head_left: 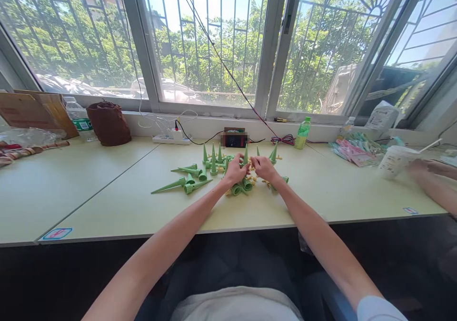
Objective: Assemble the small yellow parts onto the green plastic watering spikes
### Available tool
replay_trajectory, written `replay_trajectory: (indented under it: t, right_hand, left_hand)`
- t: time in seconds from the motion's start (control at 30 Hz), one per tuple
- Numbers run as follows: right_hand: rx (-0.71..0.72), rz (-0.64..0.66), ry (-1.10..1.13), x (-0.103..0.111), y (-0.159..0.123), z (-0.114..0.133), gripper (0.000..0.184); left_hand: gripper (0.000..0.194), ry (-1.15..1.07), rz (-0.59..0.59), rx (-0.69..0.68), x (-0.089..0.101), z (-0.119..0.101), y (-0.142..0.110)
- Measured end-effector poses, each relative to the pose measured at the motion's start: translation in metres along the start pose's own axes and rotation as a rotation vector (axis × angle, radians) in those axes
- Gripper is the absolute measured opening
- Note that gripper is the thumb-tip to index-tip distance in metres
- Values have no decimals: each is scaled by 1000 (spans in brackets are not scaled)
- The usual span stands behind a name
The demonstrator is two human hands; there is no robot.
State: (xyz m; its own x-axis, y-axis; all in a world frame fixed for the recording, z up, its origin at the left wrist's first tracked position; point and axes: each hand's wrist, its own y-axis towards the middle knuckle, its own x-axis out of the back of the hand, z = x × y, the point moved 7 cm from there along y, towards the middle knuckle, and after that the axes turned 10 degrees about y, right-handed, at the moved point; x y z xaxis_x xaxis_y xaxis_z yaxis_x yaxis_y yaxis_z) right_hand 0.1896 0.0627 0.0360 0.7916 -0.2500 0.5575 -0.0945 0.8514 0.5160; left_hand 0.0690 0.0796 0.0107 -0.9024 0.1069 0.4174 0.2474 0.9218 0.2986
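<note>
My left hand [235, 170] is closed around a green plastic watering spike [246, 154], whose pointed end sticks up past my fingers. Close beside it on the right, my right hand [264, 168] is pinched shut; what lies between its fingertips is too small and covered to make out. Small yellow valve pieces [266, 183] are scattered under and around both hands. Several green spikes [213, 161] stand upright behind my left hand, some with yellow pieces on them. More spikes [171, 186] lie on their sides to the left, and others lie just below my hands.
A phone-like dark screen [236, 141] and a power strip [171, 140] sit at the back. A green bottle [303, 133], plastic packets [360, 150] and a white cup [397, 161] are on the right, near another person's hands [426, 173]. A brown bag [109, 123] stands left.
</note>
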Motion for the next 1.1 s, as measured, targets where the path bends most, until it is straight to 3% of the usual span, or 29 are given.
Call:
replay_trajectory:
  t: [0.2,0.4,0.67,1.1]
  right_hand:
    - [-14,-53,81,4,-1,0,26]
    - [64,-46,208,4,-2,7,16]
    - [123,-31,302,1,-2,6,24]
    - [82,-46,181,3,-3,7,33]
  left_hand:
    - [25,-48,-3,34,-2,0,0]
    - [25,-163,-12,65,-4,6,4]
    - [13,-273,11,82,-6,3,6]
    - [23,-193,4,75,-1,6,6]
